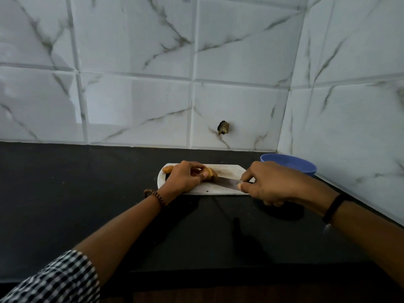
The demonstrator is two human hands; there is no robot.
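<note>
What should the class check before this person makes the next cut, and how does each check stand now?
1. Food steadied: left hand holds the orange vegetable down: ok.
2. Tool secure: right hand grips the knife: ok.
3. Surface: vegetable lies on the cutting board: ok.
4. Fingers clear of the blade: cannot tell, thumb is close.
5. Way clear: blue bowl stands off to the right: ok.

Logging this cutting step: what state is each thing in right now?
Board: flat on the counter.
Vegetable: lying on the board, blade at its right end.
Knife: blade low over the board, at the vegetable.
Bowl: upright, behind the right hand; contents unclear.
Left hand: grips the vegetable.
Right hand: grips the knife.
</note>
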